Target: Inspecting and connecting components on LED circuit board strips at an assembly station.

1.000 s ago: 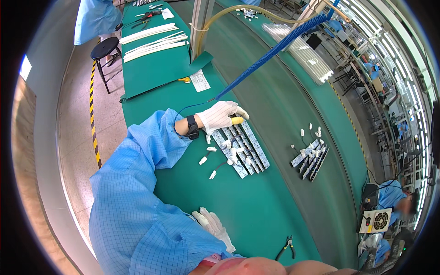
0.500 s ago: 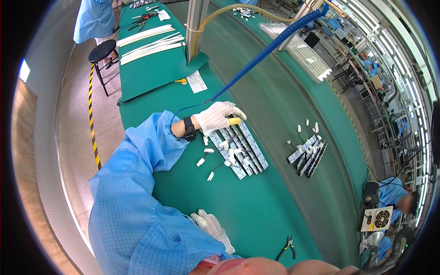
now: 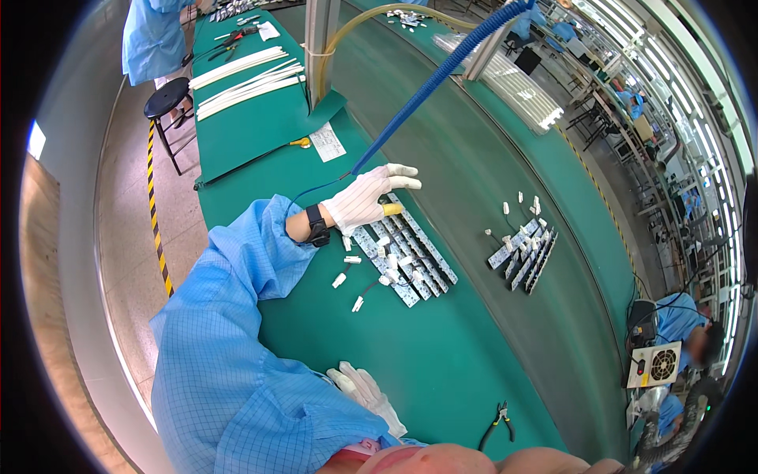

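Note:
My left hand [image 3: 367, 197], in a striped white glove with a yellow finger cot, reaches over the far end of a group of LED strips [image 3: 417, 257]. Its fingers are stretched and apart, with nothing held; the yellow-tipped digit is at the strips' ends, and whether it touches them I cannot tell. Short wires with white connectors [image 3: 339, 280] lie on and beside the strips. A black wrist strap [image 3: 317, 225] circles the wrist. Low in the view, my gloved right hand [image 3: 367, 393] rests near my body, fingers loosely extended, partly covered by the blue sleeve.
Another bunch of strips [image 3: 523, 254] lies on the dark conveyor belt [image 3: 450, 182]. Cutting pliers [image 3: 497, 426] lie at the near right. A blue coiled cord [image 3: 442, 83] hangs across the view. White tubes [image 3: 249, 83] and a paper slip [image 3: 328, 142] lie farther up the green table.
My left hand's fingers have straightened from a bent pose over the strips' ends and spread apart. The view has shifted slightly. The right hand stays where it was.

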`<state>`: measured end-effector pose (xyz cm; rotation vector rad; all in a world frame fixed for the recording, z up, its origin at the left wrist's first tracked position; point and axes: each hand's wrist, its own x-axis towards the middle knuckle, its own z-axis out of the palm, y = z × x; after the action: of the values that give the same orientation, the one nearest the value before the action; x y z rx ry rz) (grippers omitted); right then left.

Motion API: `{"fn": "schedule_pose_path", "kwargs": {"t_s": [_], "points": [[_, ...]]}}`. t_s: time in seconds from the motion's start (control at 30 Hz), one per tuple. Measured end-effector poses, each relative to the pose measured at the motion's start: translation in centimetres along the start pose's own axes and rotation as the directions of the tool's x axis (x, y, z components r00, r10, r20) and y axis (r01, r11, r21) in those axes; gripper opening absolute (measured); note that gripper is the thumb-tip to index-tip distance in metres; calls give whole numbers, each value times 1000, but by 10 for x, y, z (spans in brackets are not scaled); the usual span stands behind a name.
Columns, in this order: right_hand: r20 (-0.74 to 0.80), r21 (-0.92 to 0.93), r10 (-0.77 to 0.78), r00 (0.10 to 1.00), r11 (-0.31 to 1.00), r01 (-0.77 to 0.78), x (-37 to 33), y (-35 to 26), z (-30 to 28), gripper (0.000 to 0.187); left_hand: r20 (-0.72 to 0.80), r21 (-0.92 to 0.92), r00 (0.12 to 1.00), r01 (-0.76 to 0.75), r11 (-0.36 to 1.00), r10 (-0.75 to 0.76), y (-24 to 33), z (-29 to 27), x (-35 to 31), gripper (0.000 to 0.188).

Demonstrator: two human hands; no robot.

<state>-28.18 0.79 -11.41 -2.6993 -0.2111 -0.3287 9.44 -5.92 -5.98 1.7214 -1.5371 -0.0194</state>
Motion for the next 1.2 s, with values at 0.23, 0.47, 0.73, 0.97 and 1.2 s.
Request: {"fn": "schedule_pose_path", "kwargs": {"t_s": [0.23, 0.47, 0.73, 0.97, 1.2], "points": [[17, 125, 78, 997, 989, -80, 1, -2, -2, 51, 424, -123, 862, -248, 961, 277, 13, -20, 2, 49], [-109, 114, 161, 981, 982, -149, -13, -1, 37, 52, 445, -200, 864, -160, 967, 235, -3, -23, 3, 38], [115, 261, 161, 980, 947, -186, -6, 7, 10, 59, 145, -361, 985, 143, 921, -96, 27, -42, 14, 45], [153, 157, 105, 983, 979, -129, -15, 6, 29, 62, 681, -12, 667, -403, 915, 302, 48, -33, 0, 82], [337, -555, -11, 942, 806, 208, -1, 7, 20, 61, 541, 76, 795, -372, 925, 275, 56, -24, -2, 53]]}}
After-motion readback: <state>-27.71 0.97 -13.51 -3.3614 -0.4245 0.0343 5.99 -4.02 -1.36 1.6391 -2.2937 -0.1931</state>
